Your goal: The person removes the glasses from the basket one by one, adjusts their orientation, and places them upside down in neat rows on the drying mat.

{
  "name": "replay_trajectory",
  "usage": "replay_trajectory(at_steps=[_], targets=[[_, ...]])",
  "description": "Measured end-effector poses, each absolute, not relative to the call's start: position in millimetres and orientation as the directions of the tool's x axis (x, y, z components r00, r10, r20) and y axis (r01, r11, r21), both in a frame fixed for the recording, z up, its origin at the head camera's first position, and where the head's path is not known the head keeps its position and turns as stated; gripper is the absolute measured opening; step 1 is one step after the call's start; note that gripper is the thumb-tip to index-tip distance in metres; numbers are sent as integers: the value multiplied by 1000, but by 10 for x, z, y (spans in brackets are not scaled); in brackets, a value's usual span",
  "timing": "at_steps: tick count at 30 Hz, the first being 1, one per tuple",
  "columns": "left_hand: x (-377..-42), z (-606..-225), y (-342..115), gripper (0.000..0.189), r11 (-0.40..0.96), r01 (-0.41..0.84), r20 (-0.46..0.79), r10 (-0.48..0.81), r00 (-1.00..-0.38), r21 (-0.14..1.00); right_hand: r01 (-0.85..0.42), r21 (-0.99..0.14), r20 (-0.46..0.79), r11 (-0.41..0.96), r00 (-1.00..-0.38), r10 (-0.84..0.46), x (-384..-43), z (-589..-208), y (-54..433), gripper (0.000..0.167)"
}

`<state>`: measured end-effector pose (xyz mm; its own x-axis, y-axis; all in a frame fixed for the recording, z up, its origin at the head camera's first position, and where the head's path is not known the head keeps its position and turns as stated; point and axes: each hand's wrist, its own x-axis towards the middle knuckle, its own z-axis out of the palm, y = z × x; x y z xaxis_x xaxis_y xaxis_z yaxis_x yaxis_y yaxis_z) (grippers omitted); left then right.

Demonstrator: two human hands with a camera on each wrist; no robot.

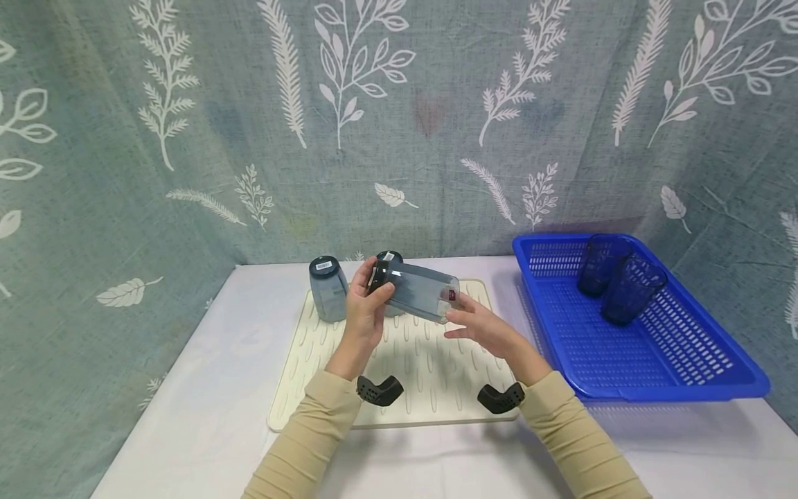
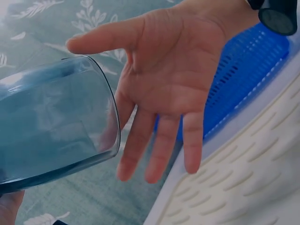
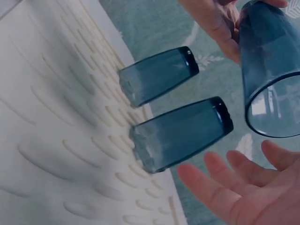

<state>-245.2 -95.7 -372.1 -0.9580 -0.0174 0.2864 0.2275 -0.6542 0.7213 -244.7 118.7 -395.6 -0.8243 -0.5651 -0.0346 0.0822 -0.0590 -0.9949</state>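
Note:
Above the drying mat (image 1: 430,374), my left hand (image 1: 366,308) grips a blue-tinted drinking glass (image 1: 419,287) round its thick dark base. The glass lies nearly sideways, its open rim pointing right. Beside that rim is my right hand (image 1: 486,329), palm towards the glass and fingers spread; the right wrist view shows the fingers (image 3: 220,194) curled round nothing. Whether a fingertip touches the rim, I cannot tell. Two matching glasses stand upside down at the mat's back, one (image 1: 329,298) to the left, the other (image 1: 390,257) partly hidden behind the held glass.
A blue perforated basket (image 1: 661,394) stands on the right of the white-covered table (image 1: 218,374). Inside it, near the back, are two more glasses, one (image 1: 597,267) behind the other glass (image 1: 631,294). A leaf-patterned curtain (image 1: 399,173) hangs behind the table.

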Motion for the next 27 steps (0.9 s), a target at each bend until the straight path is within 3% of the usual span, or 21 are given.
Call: replay_trajectory(at_steps=[5,17,27], targets=[[-2445,-3674,-990,81,-632,223,292,6,-956,743,48,-999,-32,-16,-839,-544,-2432,-3879,1212,105],[-2467,-3577,-1054,69,-558,243,323,48,-945,793,-38,-993,-19,110,-880,-475,-2379,-3621,1313,92],[-2508,-3493,-1064,66,-395,231,281,74,-957,889,-126,-921,-46,369,-905,-424,-2335,-3312,1487,91]])
